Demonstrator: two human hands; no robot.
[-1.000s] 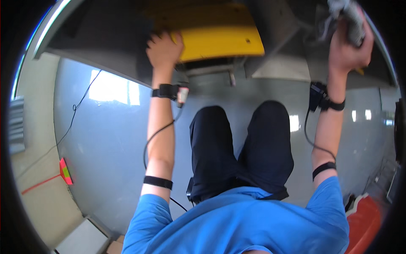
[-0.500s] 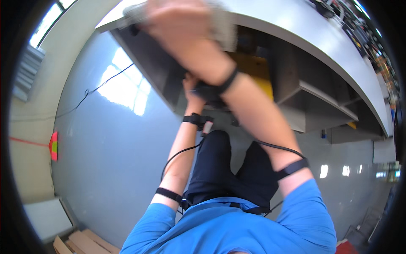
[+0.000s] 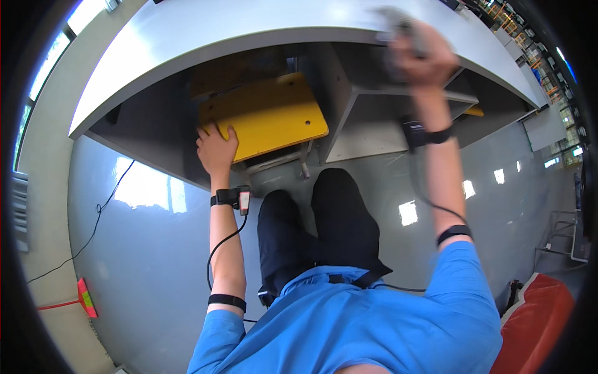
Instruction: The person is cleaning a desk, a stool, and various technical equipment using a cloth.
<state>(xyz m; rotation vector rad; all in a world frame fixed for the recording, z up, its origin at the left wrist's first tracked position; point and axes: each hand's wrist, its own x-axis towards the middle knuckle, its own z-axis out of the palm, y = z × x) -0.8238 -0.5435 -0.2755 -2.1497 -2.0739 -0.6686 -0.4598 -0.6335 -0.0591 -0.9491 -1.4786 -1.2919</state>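
My left hand (image 3: 217, 149) lies with its fingers spread on the left front corner of a yellow stool seat (image 3: 280, 112). That seat sits under a white desk (image 3: 249, 23), on a grey metal frame (image 3: 274, 163). My right hand (image 3: 427, 59) is closed around a grey cloth (image 3: 416, 37), at the desk's front edge over the right-hand shelf opening. Motion smears the cloth and the fingers, so the exact grip is hard to see.
Right of the stool, a grey divider (image 3: 341, 93) and shelf board (image 3: 398, 91) stand beneath the desk. A black cable (image 3: 99, 209) crosses the floor at left, near a red-and-yellow floor tool (image 3: 86, 298). A red padded object (image 3: 539, 324) is at lower right.
My right hand has swept the cloth from the desk's left end to the right. The view has shifted right, and my left hand, partly hidden before, now shows on the yellow seat.
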